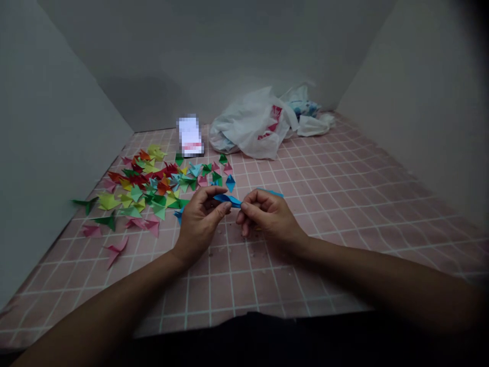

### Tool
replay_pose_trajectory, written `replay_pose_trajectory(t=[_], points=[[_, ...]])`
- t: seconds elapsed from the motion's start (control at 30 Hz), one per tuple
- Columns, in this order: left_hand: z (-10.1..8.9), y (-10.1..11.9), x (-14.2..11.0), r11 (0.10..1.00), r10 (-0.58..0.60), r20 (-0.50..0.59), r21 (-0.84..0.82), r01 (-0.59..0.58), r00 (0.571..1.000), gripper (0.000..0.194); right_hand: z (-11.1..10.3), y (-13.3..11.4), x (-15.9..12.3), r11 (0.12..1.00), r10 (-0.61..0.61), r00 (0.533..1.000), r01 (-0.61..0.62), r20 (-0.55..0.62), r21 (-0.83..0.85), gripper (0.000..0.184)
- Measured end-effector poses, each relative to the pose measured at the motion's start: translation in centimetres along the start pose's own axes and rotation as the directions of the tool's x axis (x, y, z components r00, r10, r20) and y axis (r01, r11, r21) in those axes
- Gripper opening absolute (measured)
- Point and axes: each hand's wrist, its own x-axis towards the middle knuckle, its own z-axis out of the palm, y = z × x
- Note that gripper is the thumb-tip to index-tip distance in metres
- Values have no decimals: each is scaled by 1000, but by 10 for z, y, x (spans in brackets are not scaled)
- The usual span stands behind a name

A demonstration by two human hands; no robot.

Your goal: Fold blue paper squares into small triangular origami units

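A small folded blue paper piece [228, 199] is pinched between both my hands, low over the pink checked tabletop [336, 204]. My left hand [201, 216] grips its left end with thumb and fingers closed. My right hand [267, 214] is closed on its right end, and a further bit of blue paper [273, 192] shows behind the knuckles. Left of my hands lies a spread of several folded paper shapes [153, 186] in red, green, yellow, pink and blue.
A crumpled white plastic bag [255, 125] with red print lies at the back, with more white wrapping [311, 114] beside it. A small white pack [190, 135] stands near the back wall. Grey walls enclose the table on three sides.
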Motion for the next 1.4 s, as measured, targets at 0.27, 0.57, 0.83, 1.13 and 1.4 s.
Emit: replay_pose_trajectory(t=[0.27,0.57,0.83,1.13,1.4], points=[[0,-5,2,996,-48,-6,-82,47,999,24,4,6,-3,996,36,999,-34,31,-83,17],[-2,-4,6,989,-73,96,-124,85,993,27,0,7,1,991,107,986,-95,128,-99,15],[0,-3,6,973,-134,136,-172,157,982,25,-1,4,0,985,166,967,-155,191,-73,15],[2,-8,4,880,-319,168,-313,358,933,31,-8,5,7,989,-68,996,75,54,-125,22],[2,-9,2,891,-328,193,-262,371,925,26,-7,2,8,994,13,999,-7,53,-110,12]])
